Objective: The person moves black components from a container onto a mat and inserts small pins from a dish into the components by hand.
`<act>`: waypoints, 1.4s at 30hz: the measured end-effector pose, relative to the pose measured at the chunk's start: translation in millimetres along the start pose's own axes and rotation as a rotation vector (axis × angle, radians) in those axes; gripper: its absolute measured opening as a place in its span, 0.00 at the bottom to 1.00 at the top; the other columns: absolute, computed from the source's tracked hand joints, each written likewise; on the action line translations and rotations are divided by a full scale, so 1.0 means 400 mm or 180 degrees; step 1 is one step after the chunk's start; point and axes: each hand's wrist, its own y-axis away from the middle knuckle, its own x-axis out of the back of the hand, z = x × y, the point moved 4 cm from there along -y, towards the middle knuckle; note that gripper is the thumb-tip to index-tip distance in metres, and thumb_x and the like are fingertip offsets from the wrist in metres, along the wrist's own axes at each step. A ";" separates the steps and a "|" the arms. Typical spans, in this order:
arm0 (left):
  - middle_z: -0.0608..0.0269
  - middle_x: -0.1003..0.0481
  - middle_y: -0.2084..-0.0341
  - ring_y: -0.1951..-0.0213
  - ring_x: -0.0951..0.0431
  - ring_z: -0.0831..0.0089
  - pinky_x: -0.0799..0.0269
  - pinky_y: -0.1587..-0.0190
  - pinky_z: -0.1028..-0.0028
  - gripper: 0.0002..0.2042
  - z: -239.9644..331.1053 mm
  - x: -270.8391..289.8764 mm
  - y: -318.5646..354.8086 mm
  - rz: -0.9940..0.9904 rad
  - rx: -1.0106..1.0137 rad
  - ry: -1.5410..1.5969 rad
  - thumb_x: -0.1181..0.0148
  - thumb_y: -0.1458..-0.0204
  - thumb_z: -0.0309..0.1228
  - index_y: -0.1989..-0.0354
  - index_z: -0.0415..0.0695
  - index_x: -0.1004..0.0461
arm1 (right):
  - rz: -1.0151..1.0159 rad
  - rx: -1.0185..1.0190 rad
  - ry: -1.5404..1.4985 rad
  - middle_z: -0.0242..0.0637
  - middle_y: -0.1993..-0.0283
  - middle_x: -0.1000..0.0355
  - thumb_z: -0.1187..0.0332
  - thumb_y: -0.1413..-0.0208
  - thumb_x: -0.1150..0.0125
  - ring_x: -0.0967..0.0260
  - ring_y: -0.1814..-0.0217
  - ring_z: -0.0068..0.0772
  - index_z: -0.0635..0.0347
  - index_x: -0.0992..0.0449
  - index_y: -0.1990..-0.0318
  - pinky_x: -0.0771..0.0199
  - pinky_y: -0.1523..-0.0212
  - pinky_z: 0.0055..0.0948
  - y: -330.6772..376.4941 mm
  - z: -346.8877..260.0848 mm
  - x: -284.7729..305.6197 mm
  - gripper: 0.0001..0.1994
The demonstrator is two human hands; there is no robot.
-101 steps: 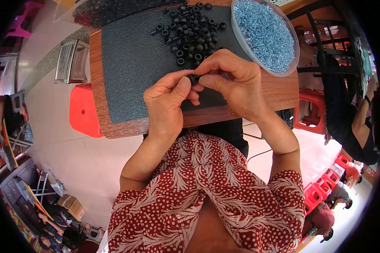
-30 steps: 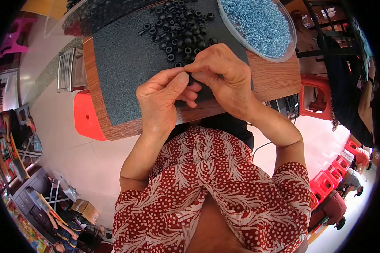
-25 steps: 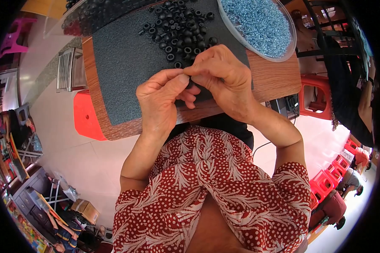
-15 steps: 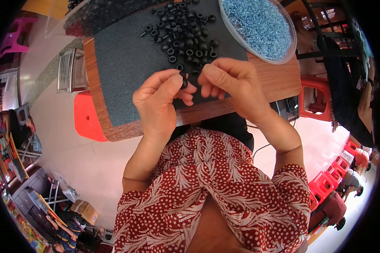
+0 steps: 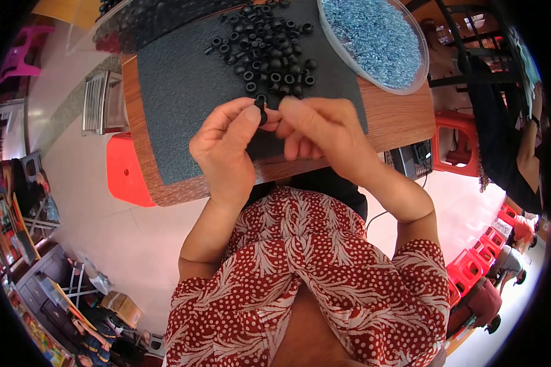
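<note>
Between the thumb and fingers of my left hand is pinched a small black ring-ended part. My right hand is right beside it, thumb and forefinger pressed together close to the part. Whatever its fingertips hold, if anything, is too small or blurred to make out. Just beyond both hands lies a loose pile of small black hollow parts, some showing round openings. They rest on a dark grey mat spread over a wooden table.
A round clear tub full of small blue pieces stands at the table's far right. A clear container with black parts is at the far left. Red stools flank the table. Other people sit at the right.
My right hand has moved left and slightly down, up against the part in my left hand. My left hand has shifted slightly left, still pinching the part.
</note>
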 end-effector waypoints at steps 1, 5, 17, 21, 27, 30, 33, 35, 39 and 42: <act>0.53 0.23 0.71 0.69 0.22 0.70 0.26 0.62 0.75 0.07 -0.009 0.005 -0.007 -0.0021 0.0249 0.0316 0.45 0.47 0.22 0.63 0.32 0.27 | 0.0511 0.0910 0.0764 0.40 0.73 0.29 0.55 0.53 0.35 0.34 0.76 0.27 0.67 0.26 0.64 0.34 0.77 0.24 0.008 -0.016 0.010 0.21; 0.54 0.24 0.72 0.71 0.23 0.70 0.27 0.63 0.76 0.06 -0.024 -0.005 -0.005 0.0028 0.0841 0.0862 0.45 0.49 0.21 0.65 0.32 0.27 | 0.1036 0.3164 0.3144 0.43 0.59 0.33 0.65 0.67 0.31 0.38 0.57 0.45 0.64 0.30 0.54 0.33 0.63 0.34 0.026 -0.077 -0.012 0.28; 0.64 0.25 0.73 0.70 0.27 0.82 0.32 0.64 0.83 0.05 -0.038 -0.015 0.017 0.0011 0.0939 0.0615 0.43 0.51 0.20 0.67 0.33 0.24 | 0.0354 0.3510 0.3825 0.37 0.79 0.36 0.65 0.70 0.33 0.39 0.71 0.37 0.62 0.32 0.79 0.39 0.71 0.32 -0.016 -0.056 -0.025 0.14; 0.66 0.25 0.73 0.71 0.28 0.83 0.32 0.64 0.83 0.04 -0.048 -0.014 0.022 -0.0158 0.1051 0.0548 0.44 0.50 0.19 0.67 0.34 0.24 | 0.0093 0.3665 0.4050 0.36 0.84 0.38 0.64 0.69 0.35 0.39 0.75 0.36 0.61 0.34 0.84 0.39 0.75 0.32 -0.015 -0.055 -0.020 0.14; 0.62 0.24 0.70 0.68 0.27 0.79 0.32 0.62 0.81 0.06 -0.051 -0.011 0.030 -0.0386 0.1169 0.0574 0.45 0.49 0.21 0.64 0.32 0.25 | 0.0076 0.3731 0.4153 0.36 0.85 0.39 0.63 0.68 0.36 0.39 0.78 0.35 0.61 0.35 0.85 0.39 0.78 0.32 -0.012 -0.043 -0.020 0.14; 0.61 0.24 0.69 0.68 0.27 0.79 0.32 0.61 0.80 0.08 -0.043 -0.013 0.028 -0.0421 0.1250 0.0493 0.45 0.47 0.23 0.63 0.32 0.25 | 0.0225 0.3834 0.4040 0.36 0.85 0.39 0.66 0.69 0.36 0.39 0.78 0.36 0.61 0.36 0.85 0.39 0.78 0.31 -0.011 -0.042 -0.018 0.13; 0.60 0.24 0.68 0.67 0.26 0.78 0.31 0.61 0.78 0.10 -0.044 -0.007 0.031 -0.0444 0.1307 0.0542 0.46 0.45 0.26 0.61 0.31 0.26 | 0.0349 0.3898 0.3824 0.36 0.85 0.40 0.68 0.71 0.37 0.40 0.79 0.35 0.61 0.36 0.85 0.40 0.79 0.31 -0.011 -0.046 -0.012 0.12; 0.60 0.24 0.68 0.67 0.26 0.77 0.30 0.61 0.78 0.10 -0.042 0.001 0.031 -0.0476 0.1338 0.0422 0.46 0.45 0.27 0.60 0.31 0.26 | 0.0365 0.3887 0.3816 0.36 0.85 0.40 0.68 0.72 0.37 0.40 0.79 0.35 0.61 0.37 0.84 0.40 0.79 0.31 -0.010 -0.042 -0.010 0.12; 0.59 0.24 0.70 0.68 0.25 0.76 0.29 0.62 0.78 0.11 -0.036 0.002 0.044 -0.0632 0.1480 0.0234 0.45 0.45 0.27 0.60 0.30 0.27 | 0.0211 0.3778 0.3731 0.36 0.85 0.41 0.68 0.71 0.37 0.40 0.79 0.36 0.60 0.38 0.84 0.39 0.80 0.31 -0.008 -0.039 -0.005 0.13; 0.60 0.24 0.71 0.70 0.25 0.77 0.30 0.64 0.80 0.11 -0.036 0.001 0.045 -0.0683 0.1604 0.0460 0.45 0.46 0.26 0.60 0.30 0.27 | 0.0120 0.3964 0.3737 0.36 0.84 0.42 0.67 0.70 0.37 0.40 0.79 0.36 0.60 0.38 0.84 0.39 0.80 0.31 -0.006 -0.029 -0.007 0.13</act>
